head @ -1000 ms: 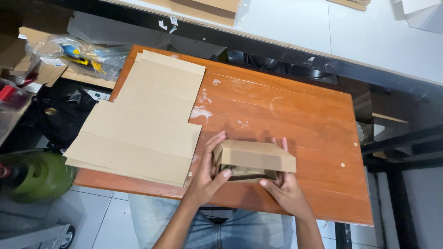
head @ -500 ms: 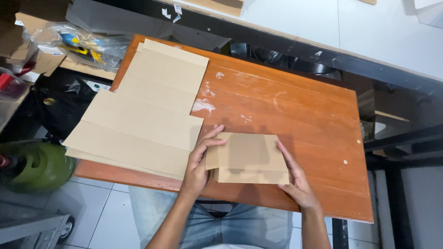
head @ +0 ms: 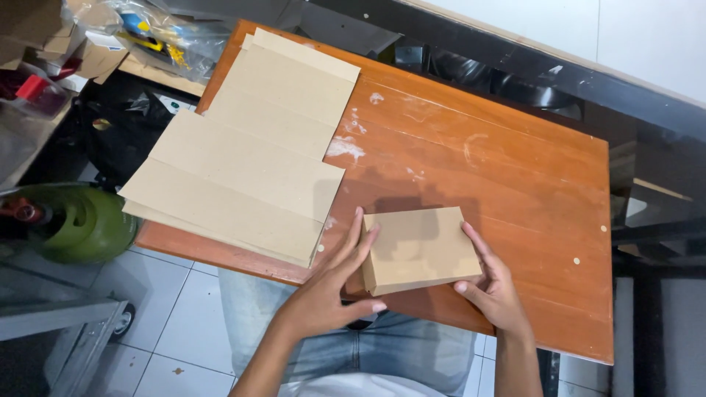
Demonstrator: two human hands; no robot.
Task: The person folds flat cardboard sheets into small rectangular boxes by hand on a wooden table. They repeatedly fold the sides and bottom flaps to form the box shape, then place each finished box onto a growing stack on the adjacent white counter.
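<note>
A small brown cardboard box (head: 418,248), folded shut, rests on the near edge of an orange wooden table (head: 515,184). My left hand (head: 334,287) grips its left side, fingers laid up along the edge and thumb under the front. On the box's right side my right hand (head: 491,283) presses with fingers along the edge. A stack of flat, unfolded cardboard blanks (head: 250,147) lies on the table's left half, just left of my left hand.
A green gas cylinder (head: 77,224) stands on the tiled floor at the left. Clear plastic bags and cardboard clutter (head: 140,33) sit at the upper left. A dark metal frame (head: 588,81) runs behind the table. My jeans-clad lap (head: 353,345) is under the table edge.
The box has gone from a raised, partly open shape to a closed flat one lying on the table. Both hands stayed on its sides. The camera has shifted slightly.
</note>
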